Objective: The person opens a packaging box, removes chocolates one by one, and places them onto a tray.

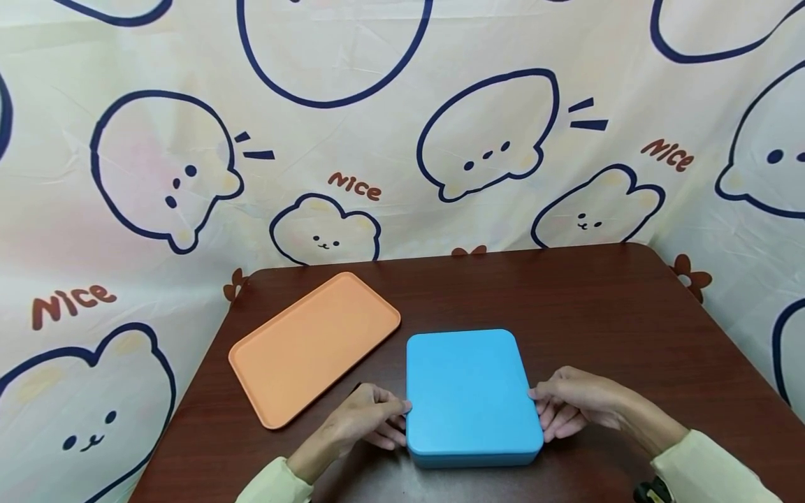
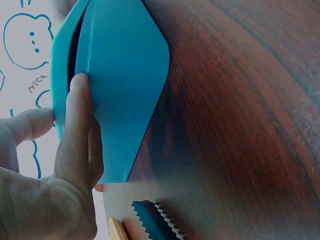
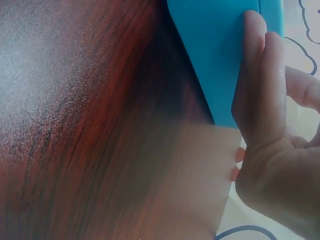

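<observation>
A square blue box (image 1: 474, 461) with rounded corners stands on the table, covered by its blue lid (image 1: 472, 391). At the lid's left edge, my left hand (image 1: 371, 419) pinches the rim between thumb and forefinger. The left wrist view shows a dark gap between the lid (image 2: 60, 100) and the box wall (image 2: 125, 90), with a fingertip at the gap. My right hand (image 1: 572, 402) grips the lid's right edge, thumb at the rim. In the right wrist view its fingers lie along the box side (image 3: 215, 55); the thumb tip is hidden. The box's contents are hidden.
An orange rectangular tray (image 1: 314, 349) lies slanted to the left of the box on the dark brown wooden table (image 1: 604, 307). A cloth (image 1: 390, 140) printed with cartoon bears hangs behind and beside the table. Near the right sleeve (image 1: 711, 464) a dark object shows at the bottom edge.
</observation>
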Action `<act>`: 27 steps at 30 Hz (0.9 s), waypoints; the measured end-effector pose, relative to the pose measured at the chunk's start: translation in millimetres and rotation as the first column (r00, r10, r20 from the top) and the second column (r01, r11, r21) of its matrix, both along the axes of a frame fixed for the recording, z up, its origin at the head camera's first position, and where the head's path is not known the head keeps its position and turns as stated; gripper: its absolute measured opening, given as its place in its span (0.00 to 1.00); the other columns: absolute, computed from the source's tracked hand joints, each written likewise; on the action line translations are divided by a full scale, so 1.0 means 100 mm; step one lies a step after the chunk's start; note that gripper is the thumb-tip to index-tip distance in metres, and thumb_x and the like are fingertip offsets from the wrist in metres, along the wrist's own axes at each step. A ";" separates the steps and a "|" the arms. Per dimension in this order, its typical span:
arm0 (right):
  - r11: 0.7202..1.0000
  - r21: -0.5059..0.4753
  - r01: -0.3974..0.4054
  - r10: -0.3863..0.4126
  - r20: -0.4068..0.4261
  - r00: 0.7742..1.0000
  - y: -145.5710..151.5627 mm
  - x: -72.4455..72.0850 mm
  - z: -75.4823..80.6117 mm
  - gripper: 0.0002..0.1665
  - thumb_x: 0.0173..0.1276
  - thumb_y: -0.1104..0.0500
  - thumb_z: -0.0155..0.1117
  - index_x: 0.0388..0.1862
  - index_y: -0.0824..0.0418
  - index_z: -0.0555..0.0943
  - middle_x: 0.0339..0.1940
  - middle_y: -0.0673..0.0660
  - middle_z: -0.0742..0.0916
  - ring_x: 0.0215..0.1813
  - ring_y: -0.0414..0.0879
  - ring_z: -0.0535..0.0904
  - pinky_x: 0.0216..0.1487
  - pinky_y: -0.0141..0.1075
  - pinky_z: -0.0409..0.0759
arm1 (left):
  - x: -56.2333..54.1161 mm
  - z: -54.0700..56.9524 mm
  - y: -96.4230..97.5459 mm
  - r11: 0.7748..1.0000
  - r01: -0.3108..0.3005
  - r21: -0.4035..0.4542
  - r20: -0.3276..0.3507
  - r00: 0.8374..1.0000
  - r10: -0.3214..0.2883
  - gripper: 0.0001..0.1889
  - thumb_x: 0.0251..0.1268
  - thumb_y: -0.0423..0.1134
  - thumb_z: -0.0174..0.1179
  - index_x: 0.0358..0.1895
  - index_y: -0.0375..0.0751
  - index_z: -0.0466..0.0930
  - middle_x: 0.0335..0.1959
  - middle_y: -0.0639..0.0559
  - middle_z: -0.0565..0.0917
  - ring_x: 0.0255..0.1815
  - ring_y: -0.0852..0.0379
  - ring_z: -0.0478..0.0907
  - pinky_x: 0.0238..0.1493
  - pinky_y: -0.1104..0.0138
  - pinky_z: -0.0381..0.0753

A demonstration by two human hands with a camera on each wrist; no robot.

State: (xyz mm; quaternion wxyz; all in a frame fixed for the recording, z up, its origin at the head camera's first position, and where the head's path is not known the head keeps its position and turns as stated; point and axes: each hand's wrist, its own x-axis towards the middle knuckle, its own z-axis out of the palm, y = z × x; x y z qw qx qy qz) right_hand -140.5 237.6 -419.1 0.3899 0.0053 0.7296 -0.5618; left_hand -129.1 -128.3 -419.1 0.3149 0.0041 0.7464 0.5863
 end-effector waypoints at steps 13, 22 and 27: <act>0.999 -0.034 -0.013 0.014 0.020 1.000 0.02 0.01 -0.01 0.21 0.71 0.49 0.60 0.31 0.66 0.84 0.23 0.54 0.86 0.26 0.41 0.87 0.28 0.32 0.83 | 0.00 0.00 0.00 1.000 0.013 -0.010 -0.001 1.000 -0.013 0.16 0.70 0.44 0.61 0.40 0.31 0.85 0.32 0.42 0.86 0.25 0.56 0.86 0.28 0.64 0.85; 1.000 -0.026 -0.007 0.007 0.020 1.000 0.01 0.01 -0.02 0.21 0.72 0.49 0.59 0.31 0.66 0.84 0.23 0.54 0.87 0.26 0.42 0.87 0.28 0.32 0.83 | 0.01 0.00 0.00 1.000 0.022 -0.017 -0.005 1.000 -0.022 0.16 0.69 0.45 0.62 0.39 0.32 0.85 0.32 0.43 0.86 0.25 0.56 0.86 0.29 0.63 0.85; 0.999 -0.032 -0.008 0.008 0.022 1.000 0.01 0.02 -0.02 0.21 0.72 0.49 0.58 0.32 0.67 0.83 0.24 0.55 0.87 0.26 0.42 0.87 0.29 0.32 0.83 | 0.01 0.00 0.00 1.000 0.024 -0.018 -0.003 1.000 -0.024 0.16 0.69 0.45 0.62 0.38 0.32 0.85 0.32 0.42 0.86 0.25 0.57 0.86 0.29 0.63 0.86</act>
